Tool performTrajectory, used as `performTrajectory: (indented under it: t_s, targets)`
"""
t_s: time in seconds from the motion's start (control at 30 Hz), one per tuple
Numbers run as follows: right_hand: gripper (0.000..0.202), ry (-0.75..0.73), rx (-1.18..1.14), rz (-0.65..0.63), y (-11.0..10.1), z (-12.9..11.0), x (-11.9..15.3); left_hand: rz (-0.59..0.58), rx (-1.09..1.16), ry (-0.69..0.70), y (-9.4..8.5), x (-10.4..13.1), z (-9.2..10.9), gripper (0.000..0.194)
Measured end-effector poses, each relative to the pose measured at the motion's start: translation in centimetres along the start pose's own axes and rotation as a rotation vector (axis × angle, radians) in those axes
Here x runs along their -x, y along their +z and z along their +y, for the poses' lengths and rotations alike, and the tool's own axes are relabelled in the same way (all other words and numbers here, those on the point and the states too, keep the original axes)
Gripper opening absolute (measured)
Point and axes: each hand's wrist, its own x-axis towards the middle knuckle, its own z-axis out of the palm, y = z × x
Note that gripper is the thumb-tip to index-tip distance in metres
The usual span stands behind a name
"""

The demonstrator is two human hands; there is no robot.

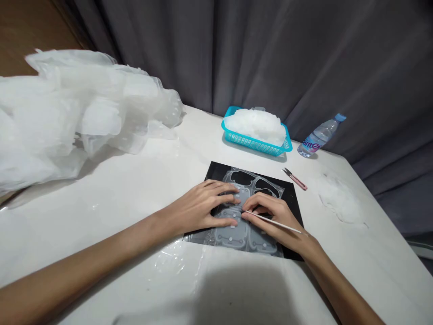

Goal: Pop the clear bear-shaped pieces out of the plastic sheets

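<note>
A translucent sheet of rounded shapes point(231, 234) lies on a black mat point(294, 201) at the middle of the white table. My left hand point(206, 203) rests on the sheet's left part with fingers spread. In a pinch, my right hand point(270, 214) holds a thin white stick point(279, 222), whose tip end is hidden by the fingers over the sheet. Toward the far side of the sheet, two cut-out openings point(242, 178) show the black mat beneath.
Behind the mat sits a blue basket point(253, 143) heaped with white translucent material. A water bottle point(320, 136) leans to its right. Pink-handled thread snips point(295, 178) and a pile of clear scraps point(341, 198) lie right. Large white plastic bags point(67, 117) fill the left.
</note>
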Motion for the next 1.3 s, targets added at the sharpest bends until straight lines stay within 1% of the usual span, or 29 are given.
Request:
performTrajectory:
  t_s: [0.1,0.23,0.43,0.7,0.8,0.93,1.03,1.1,1.2,1.3]
  targets:
    - [0.011,-0.030,0.018,0.009,0.3,0.1,0.1,0.007,-0.011,0.009,0.3,0.0,-0.2,0.057]
    - [0.012,-0.043,0.036,0.008,0.5,0.0,0.2,0.019,-0.023,0.030,0.5,0.0,-0.3,0.055]
    - [0.011,-0.035,0.060,-0.011,0.7,-0.4,0.0,0.015,0.066,0.001,0.2,-0.1,0.0,0.054]
    - [0.008,-0.005,0.055,-0.011,0.9,-0.2,-0.3,0.003,0.050,-0.016,0.2,-0.2,0.1,0.054]
    - [0.008,-0.026,0.117,-0.008,1.1,-0.5,-0.2,0.005,0.065,-0.012,0.2,-0.2,0.2,0.055]
    - [0.011,-0.118,0.297,0.025,1.3,-0.9,0.2,0.010,0.096,-0.015,0.3,-0.2,0.2,0.053]
    - [0.014,-0.158,0.391,0.001,0.9,-0.8,0.7,0.027,0.128,-0.020,0.4,-0.1,0.0,0.052]
    - [0.013,-0.140,0.361,-0.005,0.6,-0.7,1.0,0.022,0.137,-0.019,0.3,-0.1,0.0,0.052]
    - [0.010,-0.094,0.277,0.027,0.3,-0.5,1.2,-0.008,0.124,-0.026,0.1,-0.1,0.1,0.053]
    - [0.009,-0.077,0.262,0.027,0.4,-0.4,1.1,-0.019,0.114,-0.040,0.0,-0.2,0.3,0.054]
